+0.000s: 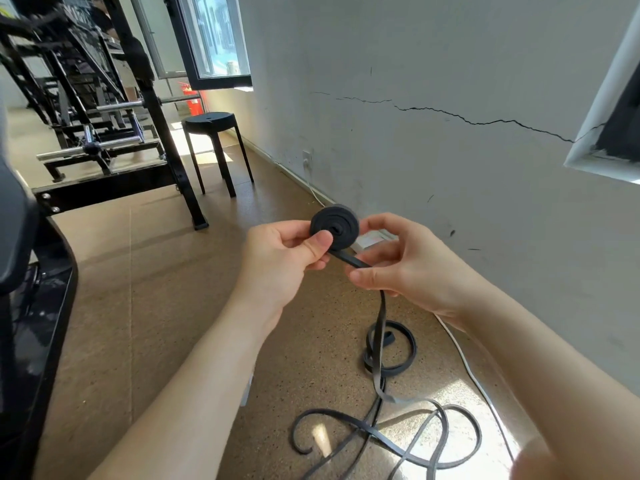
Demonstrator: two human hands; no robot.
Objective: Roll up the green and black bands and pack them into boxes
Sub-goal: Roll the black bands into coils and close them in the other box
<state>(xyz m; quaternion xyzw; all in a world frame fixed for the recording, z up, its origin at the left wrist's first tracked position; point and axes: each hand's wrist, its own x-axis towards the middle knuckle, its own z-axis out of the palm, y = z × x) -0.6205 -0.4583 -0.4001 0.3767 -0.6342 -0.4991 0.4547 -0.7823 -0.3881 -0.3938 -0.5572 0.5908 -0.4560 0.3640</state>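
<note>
- Head view: the left hand (284,258) pinches the wound coil (335,226) of the black band (381,327), with the thumb pressed flat on its near face and the fingers behind it.
- The right hand (405,268) grips the strap just where it leaves the underside of the coil, thumb and fingers curled round it.
- The step in hand looks like winding (perhaps a third of the band is taken up, at a guess).
- To do it well, I would keep the strap flat and taut between the two hands, feed it edge-on to the coil, and hold the left thumb firm so the layers cannot spring loose or cone sideways.
- From the right hand the band hangs straight down towards the near floor.
- Its loose loops (391,427) lie there tangled over one another, so they may need shaking out before they snag.
- A pale flat thing (375,239) shows behind the coil; whether it is a box I cannot tell.
- No green band is in sight.
- A white cable (464,362) runs along the wall on the right, and a black stool (207,121) stands far left.
</note>
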